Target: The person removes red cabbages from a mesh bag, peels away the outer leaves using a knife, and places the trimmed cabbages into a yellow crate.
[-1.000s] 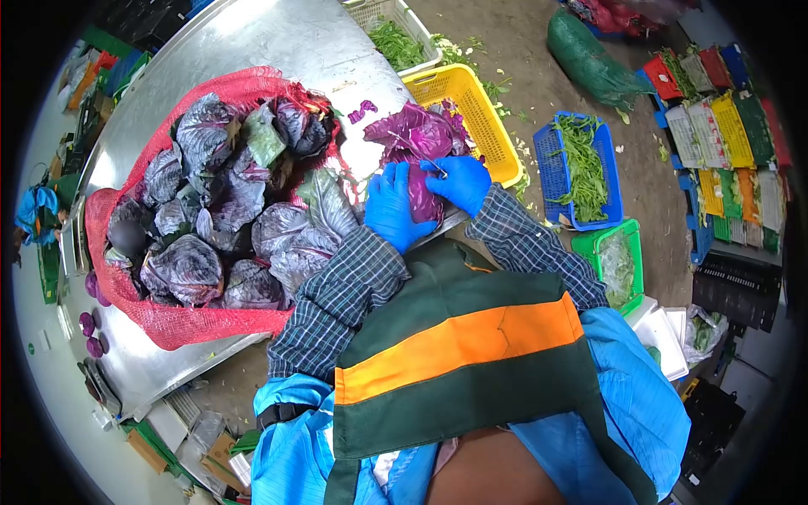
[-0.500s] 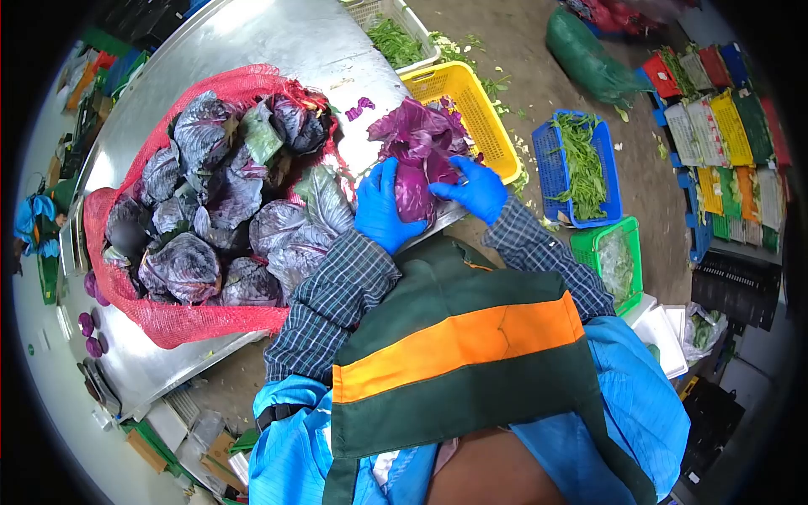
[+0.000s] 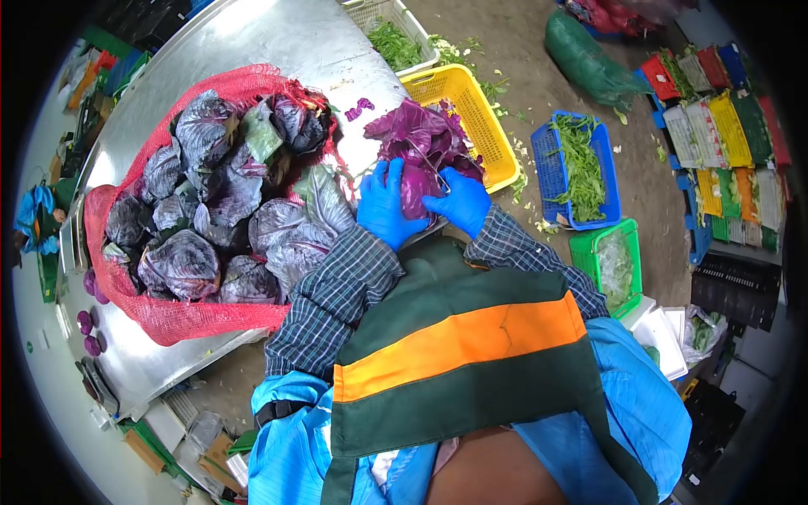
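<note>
Purple cabbage head (image 3: 414,187) sits betw. our two gloved hands at the edge of the steel table (image 3: 278,42). Left hand (image 3: 385,206) cups its left side, right hand (image 3: 457,200) wraps the right side w/ fingers closed on it. Loose outer leaves (image 3: 417,130) spread just beyond the head. Red net sack (image 3: 181,320) of cabbages lies left of the head; yellow crate (image 3: 471,101) is right of it.
</note>
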### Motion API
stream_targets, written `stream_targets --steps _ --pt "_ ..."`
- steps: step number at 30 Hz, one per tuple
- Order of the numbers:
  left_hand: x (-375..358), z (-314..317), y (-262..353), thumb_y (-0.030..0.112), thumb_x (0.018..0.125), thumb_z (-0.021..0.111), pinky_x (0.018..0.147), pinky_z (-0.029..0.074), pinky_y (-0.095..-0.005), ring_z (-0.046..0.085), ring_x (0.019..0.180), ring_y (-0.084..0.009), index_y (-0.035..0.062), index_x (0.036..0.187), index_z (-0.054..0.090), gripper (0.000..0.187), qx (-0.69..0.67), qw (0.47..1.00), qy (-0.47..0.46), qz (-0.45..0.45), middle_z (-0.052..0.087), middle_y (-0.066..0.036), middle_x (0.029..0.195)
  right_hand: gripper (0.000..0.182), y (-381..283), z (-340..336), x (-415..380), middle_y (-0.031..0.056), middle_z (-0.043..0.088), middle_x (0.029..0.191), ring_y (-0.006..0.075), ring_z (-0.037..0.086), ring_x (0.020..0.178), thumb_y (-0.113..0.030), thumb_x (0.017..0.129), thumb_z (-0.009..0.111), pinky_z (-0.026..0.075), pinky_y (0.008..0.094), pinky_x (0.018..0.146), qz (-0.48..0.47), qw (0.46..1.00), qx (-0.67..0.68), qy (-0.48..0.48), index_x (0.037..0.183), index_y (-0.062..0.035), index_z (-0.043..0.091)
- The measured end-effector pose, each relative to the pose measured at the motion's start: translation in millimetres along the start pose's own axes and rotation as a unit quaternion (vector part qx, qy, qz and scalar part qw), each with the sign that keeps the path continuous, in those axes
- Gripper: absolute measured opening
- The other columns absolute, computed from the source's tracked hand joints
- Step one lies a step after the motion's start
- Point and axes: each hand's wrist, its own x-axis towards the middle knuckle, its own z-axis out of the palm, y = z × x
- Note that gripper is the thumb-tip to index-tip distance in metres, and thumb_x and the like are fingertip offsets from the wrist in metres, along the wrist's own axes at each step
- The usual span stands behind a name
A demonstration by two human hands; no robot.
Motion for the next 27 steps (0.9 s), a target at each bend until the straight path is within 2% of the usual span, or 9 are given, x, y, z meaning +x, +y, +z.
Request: stream_targets --steps 8,10,13,15,16,20,22,25,27 --pt "1 -2 -17 0.040 0.049 0.085 0.097 0.039 -0.0470 0.044 0.113 -0.0397 0.0050 0.138 0.030 0.110 -0.072 0.996 0.046 0.013 0.038 -0.025 0.131 0.042 63 -4 27 0.0174 0.067 0.091 0.0324 0.065 0.084 -0.022 0.066 0.071 0.051 0.0420 0.074 -0.014 0.997 0.024 0.075 0.105 -0.0089 0.064" --pt "2 -1 -31 0.038 0.047 0.086 0.098 0.040 -0.0442 0.045 0.114 -0.0363 0.0015 0.135 0.033 0.109 -0.155 0.983 0.062 -0.072 0.042 -0.023 0.125 0.045 107 -23 50 0.0193 0.066 0.090 0.0340 0.065 0.084 -0.023 0.066 0.072 0.052 0.0408 0.075 0.027 0.994 0.092 0.053 0.108 -0.0095 0.063" --pt "-1 13 -46 0.030 0.048 0.087 0.099 0.040 -0.0399 0.047 0.113 -0.0313 -0.0005 0.133 0.036 0.103 -0.278 0.949 0.101 -0.110 0.045 -0.019 0.121 0.059 109 -52 49 0.0193 0.064 0.101 0.0327 0.065 0.085 -0.024 0.068 0.074 0.052 0.0397 0.074 0.043 0.988 -0.110 0.102 0.121 -0.0079 0.055" --pt "3 14 -46 0.022 0.051 0.085 0.098 0.042 -0.0378 0.051 0.110 -0.0282 -0.0016 0.132 0.038 0.097 -0.358 0.920 0.126 -0.100 0.047 -0.017 0.120 0.072 70 -55 30 0.0194 0.059 0.114 0.0308 0.064 0.092 -0.023 0.071 0.073 0.051 0.0385 0.078 -0.094 0.972 0.054 0.207 0.135 -0.0080 0.042" --pt "1 20 -43 0.019 0.052 0.084 0.095 0.045 -0.0383 0.052 0.110 -0.0278 -0.0024 0.133 0.036 0.096 -0.487 0.857 0.090 -0.146 0.048 -0.017 0.122 0.080 47 -50 23 0.0194 0.053 0.122 0.0287 0.059 0.104 -0.023 0.072 0.074 0.048 0.0389 0.086 -0.098 0.960 0.244 0.095 0.141 -0.0087 0.035" --pt "18 -27 4 0.008 0.062 0.076 0.092 0.048 -0.0355 0.059 0.102 -0.0198 0.0007 0.122 0.050 0.065 -0.649 0.760 0.015 -0.041 0.061 -0.010 0.112 0.086 -23 -39 0 0.0170 0.035 0.144 0.0341 0.034 0.132 -0.025 0.068 0.078 0.028 0.0411 0.109 -0.341 0.927 0.149 -0.041 0.141 -0.0098 0.036" --pt "19 -28 4 0.013 0.059 0.081 0.092 0.048 -0.0355 0.059 0.103 -0.0210 -0.0026 0.123 0.048 0.074 -0.558 0.819 0.107 -0.080 0.060 -0.013 0.113 0.085 -38 -41 -6 0.0140 0.037 0.142 0.0293 0.050 0.120 -0.028 0.066 0.078 0.045 0.0375 0.095 -0.328 0.944 -0.013 0.000 0.140 -0.0153 0.039" --pt "29 -37 -4 0.024 0.052 0.088 0.092 0.047 -0.0350 0.059 0.103 -0.0226 -0.0065 0.123 0.047 0.087 -0.412 0.895 0.140 -0.098 0.060 -0.018 0.111 0.069 -39 -51 5 0.0122 0.051 0.130 0.0239 0.058 0.109 -0.019 0.067 0.075 0.050 0.0336 0.086 -0.390 0.918 -0.023 0.065 0.130 -0.0110 0.048" --pt "27 -43 -4 0.029 0.050 0.089 0.090 0.048 -0.0351 0.060 0.101 -0.0231 -0.0071 0.122 0.046 0.092 -0.396 0.904 0.141 -0.079 0.061 -0.018 0.109 0.045 -42 -61 -1 0.0096 0.061 0.108 0.0206 0.061 0.099 -0.008 0.069 0.068 0.050 0.0318 0.082 -0.232 0.957 0.172 -0.004 0.113 -0.0055 0.058"
